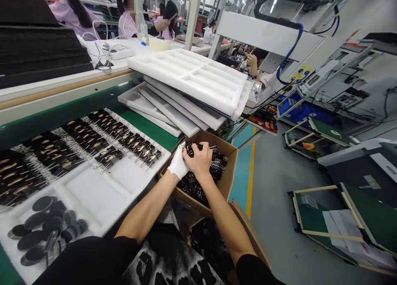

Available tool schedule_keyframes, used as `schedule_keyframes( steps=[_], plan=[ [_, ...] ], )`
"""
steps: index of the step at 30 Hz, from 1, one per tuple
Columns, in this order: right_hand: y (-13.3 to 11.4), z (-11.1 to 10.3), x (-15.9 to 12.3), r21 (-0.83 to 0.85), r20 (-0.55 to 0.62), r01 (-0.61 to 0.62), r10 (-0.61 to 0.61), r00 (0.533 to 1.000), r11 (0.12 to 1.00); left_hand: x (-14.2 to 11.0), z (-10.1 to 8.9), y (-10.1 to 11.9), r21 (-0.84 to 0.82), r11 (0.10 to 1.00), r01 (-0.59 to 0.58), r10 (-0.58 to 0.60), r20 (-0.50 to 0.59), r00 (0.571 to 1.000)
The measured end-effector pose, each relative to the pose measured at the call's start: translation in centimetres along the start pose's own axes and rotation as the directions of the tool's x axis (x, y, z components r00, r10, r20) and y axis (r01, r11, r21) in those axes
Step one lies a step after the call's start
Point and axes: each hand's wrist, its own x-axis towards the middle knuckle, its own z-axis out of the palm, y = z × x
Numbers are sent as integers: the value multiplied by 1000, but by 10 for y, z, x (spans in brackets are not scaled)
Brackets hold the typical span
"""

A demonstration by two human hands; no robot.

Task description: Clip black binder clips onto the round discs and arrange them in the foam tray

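Working right over the open cardboard box [232,163], with the white-gloved left hand [179,163] and the bare right hand [199,159] tight together, touching. Reading the layout now: loose black binder clips [218,163] heaped inside, below both hands and spreading out to the right, with silver wire handles pointing every which way, no common long axis to the pile. Over to the left, up on the green surface [161,135], the white foam tray [99,194], corner just beside the gloved wrist, so nearer to the left hand than to the right. Spotting clipped stacks [147,148] in there, lined up in slanting rows, with bare compartments on the near side and black discs [35,221] grouped in the near left corner.

Back to the hands! Curling the right fingers and thumb down, looking closed on a dark item, apparently a binder clip [190,149], with a bit of wire showing by the glove. Cupping in close from the left with the glove, fingertips tucked out of sight; cannot tell how firmly, or how far open. Cannot tell the held item's long axis either.
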Motion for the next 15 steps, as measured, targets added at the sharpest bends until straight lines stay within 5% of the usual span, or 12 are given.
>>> schedule_keyframes(
  steps=[7,15],
  plan=[
    [-30,-23,18,41,-89,118,-114,989,992,-34,20,38,-31,996,-89,90,31,995],
    [-119,-31,31,227,-78,319,-309,948,920,-91,0,112,-36,926,-375,372,-57,926]
  ],
)
